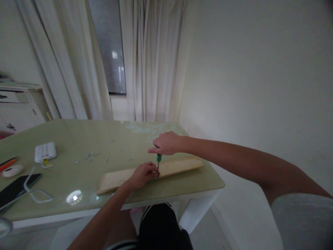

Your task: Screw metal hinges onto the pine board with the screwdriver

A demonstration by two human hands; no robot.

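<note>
My right hand (166,143) is closed round the handle of a green screwdriver (159,158), which stands nearly upright with its shaft pointing down. Under it lies a long pale wooden board (179,166), flat along the front part of the table. My left hand (143,175) rests at the board's middle, its fingers pinched together close to the screwdriver's tip. What those fingers hold is hidden; a thin metal edge shows just below them. Several small screws (90,156) lie loose on the table beyond the board's left end.
The pale green tabletop (65,135) has its front edge close to my legs. To the left are a white box-shaped device (45,151) with a white cable (39,200), a dark phone (19,187), a round white object (13,170) and an orange pen (8,164). A wall (255,86) stands at right.
</note>
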